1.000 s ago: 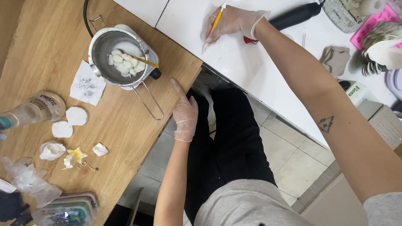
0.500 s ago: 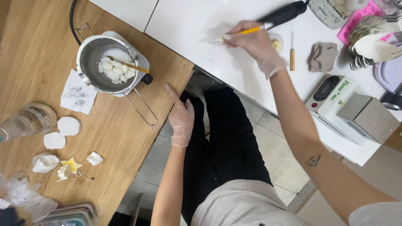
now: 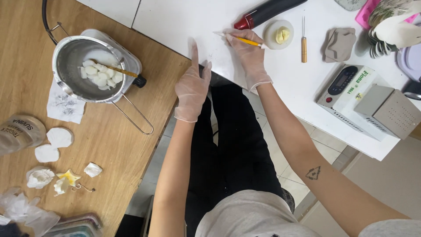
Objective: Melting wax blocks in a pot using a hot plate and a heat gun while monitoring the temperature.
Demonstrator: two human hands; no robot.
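Gloved right hand (image 3: 250,55) gripping a yellow pencil (image 3: 239,39) on the white table (image 3: 184,22); left hand (image 3: 191,87) is lying open.
At 10 o'clock, one metal pot (image 3: 72,59) is holding white wax pieces (image 3: 94,75) and one stick (image 3: 115,69).

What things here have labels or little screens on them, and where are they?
Digital scale: right, on the white table; white box, dark slanted screen panel, red button.
Labelled bottle: far left, lying on the wooden table; clear, tan label.
Printed paper: under the metal pot; white, dark marks.
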